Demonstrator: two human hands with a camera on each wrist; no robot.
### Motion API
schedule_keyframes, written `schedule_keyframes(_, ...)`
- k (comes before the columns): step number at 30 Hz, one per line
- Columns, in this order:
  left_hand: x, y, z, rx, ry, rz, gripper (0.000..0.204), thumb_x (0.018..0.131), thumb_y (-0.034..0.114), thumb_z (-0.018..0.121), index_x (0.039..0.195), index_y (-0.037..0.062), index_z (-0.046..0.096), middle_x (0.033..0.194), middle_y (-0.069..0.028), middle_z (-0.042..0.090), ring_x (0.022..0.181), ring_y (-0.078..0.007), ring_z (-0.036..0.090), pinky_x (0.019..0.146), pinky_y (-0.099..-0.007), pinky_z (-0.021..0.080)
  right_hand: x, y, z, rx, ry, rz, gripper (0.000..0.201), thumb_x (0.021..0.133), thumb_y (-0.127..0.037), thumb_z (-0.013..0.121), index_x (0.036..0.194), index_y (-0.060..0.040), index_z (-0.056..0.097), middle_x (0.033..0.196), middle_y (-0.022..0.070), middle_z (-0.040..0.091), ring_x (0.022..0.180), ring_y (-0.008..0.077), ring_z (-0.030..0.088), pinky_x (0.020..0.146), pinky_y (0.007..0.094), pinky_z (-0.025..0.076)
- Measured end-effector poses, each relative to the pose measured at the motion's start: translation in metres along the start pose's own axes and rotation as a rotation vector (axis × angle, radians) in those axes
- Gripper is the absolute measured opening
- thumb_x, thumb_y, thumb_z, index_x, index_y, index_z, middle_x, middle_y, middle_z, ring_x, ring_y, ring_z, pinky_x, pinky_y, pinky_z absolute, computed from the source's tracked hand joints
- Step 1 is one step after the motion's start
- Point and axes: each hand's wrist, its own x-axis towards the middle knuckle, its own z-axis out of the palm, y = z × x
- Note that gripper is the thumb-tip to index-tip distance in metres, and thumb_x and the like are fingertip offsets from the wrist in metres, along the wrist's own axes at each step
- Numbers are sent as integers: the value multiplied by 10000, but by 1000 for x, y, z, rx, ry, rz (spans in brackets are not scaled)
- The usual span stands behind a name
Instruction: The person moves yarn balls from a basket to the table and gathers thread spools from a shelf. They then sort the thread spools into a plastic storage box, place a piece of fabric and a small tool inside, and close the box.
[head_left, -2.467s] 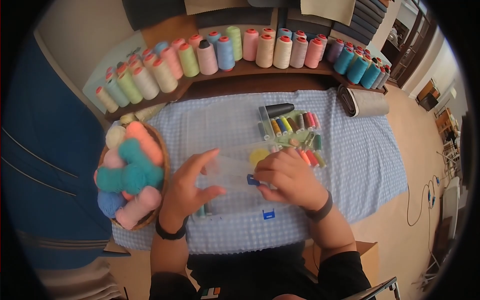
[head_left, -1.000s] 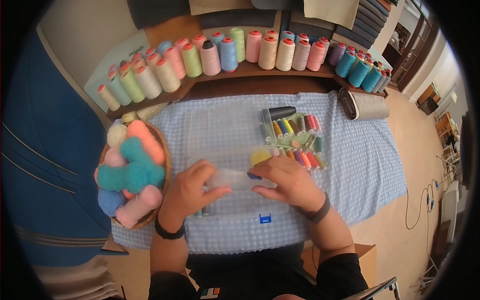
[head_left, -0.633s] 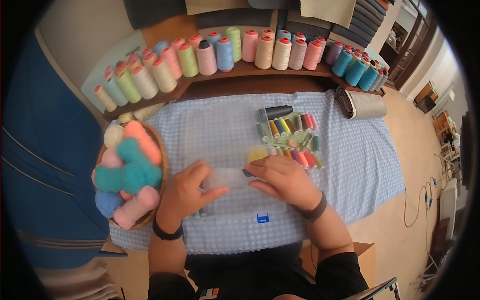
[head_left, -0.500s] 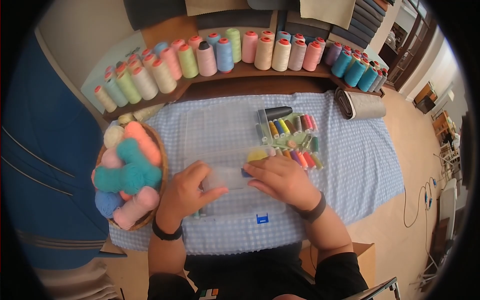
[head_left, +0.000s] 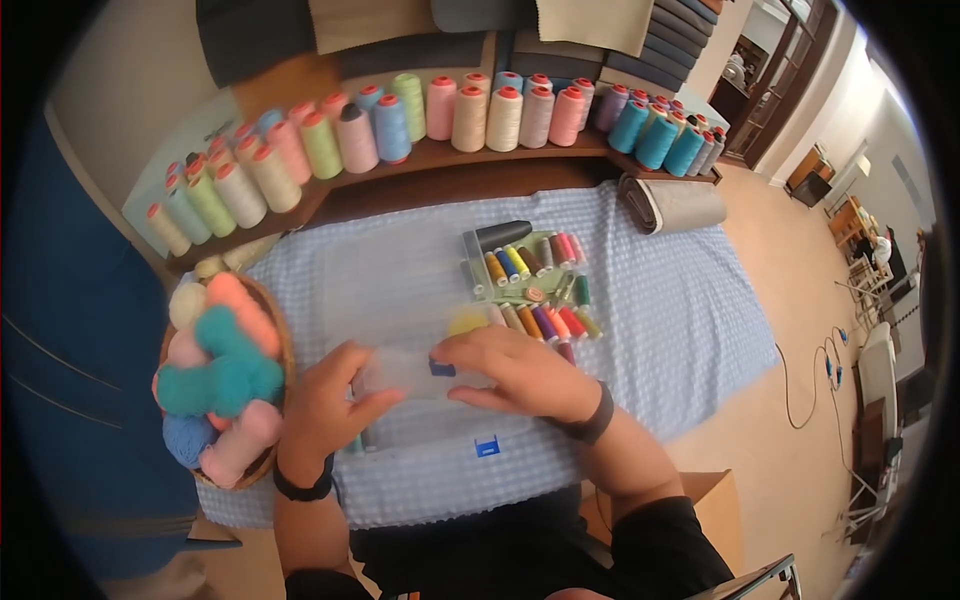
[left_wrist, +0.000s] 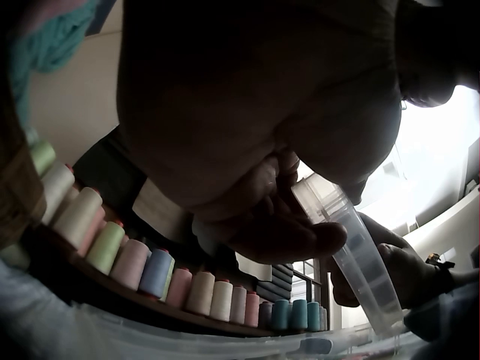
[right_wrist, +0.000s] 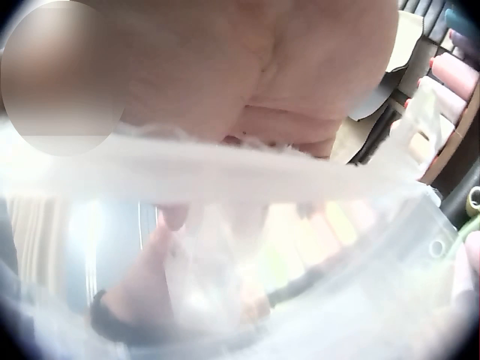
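Both hands hold a small clear plastic box (head_left: 405, 377) with a blue latch (head_left: 442, 367), over a larger clear plastic case (head_left: 385, 260). My left hand (head_left: 322, 410) pinches its left end between thumb and fingers. My right hand (head_left: 525, 372) grips the other end, fingers over the latch. In the left wrist view the box (left_wrist: 364, 262) slants from the left hand's fingers to the right hand (left_wrist: 401, 274). Pale blurred plastic (right_wrist: 187, 172) crosses the right wrist view below the right hand (right_wrist: 277, 82). The larger case has its own blue latch (head_left: 487, 446) near the table's front.
Small thread spools (head_left: 540, 322) and a black cone (head_left: 500, 235) lie right of the case on a checked cloth (head_left: 680, 330). A basket of yarn (head_left: 225, 370) stands at left. Large thread cones (head_left: 470, 120) line the back shelf; rolled grey fabric (head_left: 675, 205) lies at back right.
The head view has turned, shifting the scene left. Earlier the latch faced the camera, upright under the right fingers; then the right hand tilted over it. Both hands keep hold of the small box.
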Motion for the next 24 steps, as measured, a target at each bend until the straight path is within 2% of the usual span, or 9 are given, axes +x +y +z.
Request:
schedule_keyframes(4, 0, -5, 7, -144, 58, 20, 402, 834, 217, 907, 1113, 58, 665, 885, -68, 639, 736, -209, 616, 656, -323, 511, -3, 2, -19, 57, 26, 48, 358, 908, -115, 806, 1239, -64, 682, 1231, 115, 708, 1120, 338, 671, 982, 436, 532)
schedule_keyframes(6, 3, -5, 5, -144, 69, 9, 391, 838, 196, 898, 1124, 67, 663, 881, -63, 631, 732, -199, 607, 650, -318, 505, -19, 19, -28, 68, 254, 152, 397, 893, -68, 801, 1267, -58, 667, 1238, 115, 710, 1109, 296, 685, 997, 399, 529)
schedule_keyframes(9, 5, -3, 3, -36, 38, -17, 359, 845, 172, 886, 1116, 77, 670, 857, -60, 615, 711, -190, 594, 635, -316, 498, -31, 52, -45, -142, 755, 285, 481, 894, -30, 801, 1341, -25, 625, 1195, 83, 692, 1042, 189, 647, 934, 325, 518)
schedule_keyframes(11, 7, -1, 3, 25, 8, -49, 328, 850, 164, 878, 1098, 81, 678, 834, -58, 603, 690, -187, 586, 622, -316, 493, -38, 71, -67, -334, 937, 416, 446, 903, -39, 793, 1323, -30, 644, 1150, 94, 700, 989, 199, 644, 921, 349, 522)
schedule_keyframes(14, 7, 1, 6, 36, -4, -94, 283, 856, 160, 869, 1061, 81, 690, 799, -53, 591, 655, -185, 577, 604, -319, 487, -60, 102, -94, -601, 1018, 483, 402, 910, -51, 784, 1291, -26, 661, 1127, 125, 706, 985, 245, 662, 929, 373, 526)
schedule_keyframes(15, 6, 0, 6, 34, 1, -97, 272, 857, 160, 867, 1049, 79, 693, 789, -52, 591, 643, -187, 574, 600, -321, 486, -66, 109, -100, -622, 1052, 523, 358, 894, -56, 787, 1231, -14, 671, 1118, 153, 715, 1018, 320, 683, 930, 412, 531)
schedule_keyframes(18, 6, 1, 7, 37, 10, -119, 245, 867, 164, 859, 1030, 75, 699, 754, -51, 582, 623, -192, 570, 594, -324, 485, -89, 131, -108, -736, 1032, 673, 356, 885, -90, 783, 1220, -56, 665, 1166, 136, 715, 1122, 341, 666, 967, 460, 507)
schedule_keyframes(21, 5, 0, 4, 60, -14, -160, 219, 882, 184, 846, 1009, 75, 705, 714, -56, 571, 619, -199, 579, 595, -331, 487, -103, 152, -100, -902, 899, 855, 360, 886, -117, 754, 1232, -118, 657, 1224, 103, 706, 1209, 346, 629, 1009, 513, 465)
schedule_keyframes(24, 5, 1, 3, 71, -45, -211, 204, 894, 212, 835, 988, 78, 714, 692, -72, 583, 629, -213, 607, 601, -341, 493, -115, 165, -93, -889, 824, 986, 365, 894, -122, 721, 1249, -162, 647, 1261, 77, 692, 1245, 336, 608, 1038, 538, 432)
